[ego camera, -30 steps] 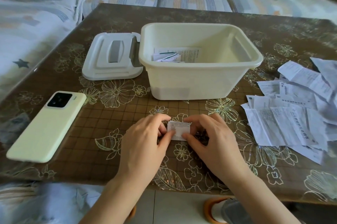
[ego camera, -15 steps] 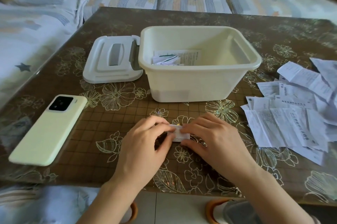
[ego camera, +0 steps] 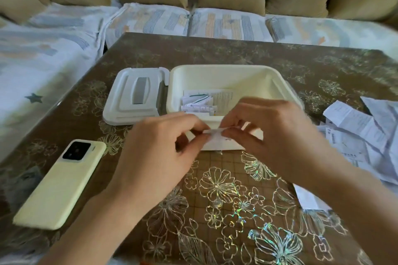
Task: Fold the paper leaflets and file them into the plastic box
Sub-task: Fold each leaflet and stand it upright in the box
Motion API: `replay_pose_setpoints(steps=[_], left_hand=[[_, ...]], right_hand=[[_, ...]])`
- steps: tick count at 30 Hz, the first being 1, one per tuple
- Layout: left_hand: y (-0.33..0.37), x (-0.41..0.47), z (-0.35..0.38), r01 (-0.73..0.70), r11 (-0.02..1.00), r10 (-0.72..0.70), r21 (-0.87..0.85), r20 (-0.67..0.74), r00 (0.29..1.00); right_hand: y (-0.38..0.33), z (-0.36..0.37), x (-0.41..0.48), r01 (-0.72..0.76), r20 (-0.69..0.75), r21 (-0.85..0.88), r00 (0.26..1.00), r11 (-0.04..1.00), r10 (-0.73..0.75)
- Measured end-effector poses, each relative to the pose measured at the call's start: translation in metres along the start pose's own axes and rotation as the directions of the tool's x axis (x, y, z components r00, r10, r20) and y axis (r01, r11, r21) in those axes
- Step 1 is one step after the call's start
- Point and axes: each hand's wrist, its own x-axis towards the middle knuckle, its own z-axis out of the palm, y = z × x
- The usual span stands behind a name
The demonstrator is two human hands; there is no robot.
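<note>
Both left hand (ego camera: 159, 152) and right hand (ego camera: 273, 135) are pinching the small white folded leaflet (ego camera: 215, 133) sideways, just before the cream plastic box (ego camera: 277, 83).

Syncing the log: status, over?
Left hand, right hand both pinch folded leaflet before box. Box open, lid beside it, filed leaflets inside. Nothing blocking.

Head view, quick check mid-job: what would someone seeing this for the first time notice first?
The left hand and right hand pinch a small folded leaflet at centre, in front of the open plastic box, which holds a few filed leaflets. A pile of unfolded leaflets lies at far right; the box lid and a pale yellow phone lie at left.
</note>
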Motion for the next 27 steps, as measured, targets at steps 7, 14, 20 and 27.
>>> replay_pose_setpoints(steps=[7, 14, 20, 27], left_hand=[[-0.023, 0.089, -0.020, 0.143, 0.988, -0.148, 0.064, 0.080, 0.986], [-0.035, 0.127, 0.008, 0.012, 0.962, -0.147, 0.274, 0.478, 0.866], [-0.053, 0.123, 0.033, -0.011, 0.915, -0.236, 0.403, 0.559, 0.795], [-0.064, 0.118, 0.043, -0.021, 0.898, -0.274, 0.439, 0.598, 0.753]], right_hand=[[0.062, -0.012, 0.061, -0.324, 0.167, -0.013, 0.932, 0.946, 0.322], [0.084, 0.024, 0.090, -0.276, 0.390, -0.323, 0.833, 0.905, 0.393], [0.093, 0.037, 0.097, -0.240, 0.445, -0.329, 0.814, 0.913, 0.374], [0.096, 0.047, 0.101, -0.210, 0.424, -0.373, 0.828, 0.904, 0.367]])
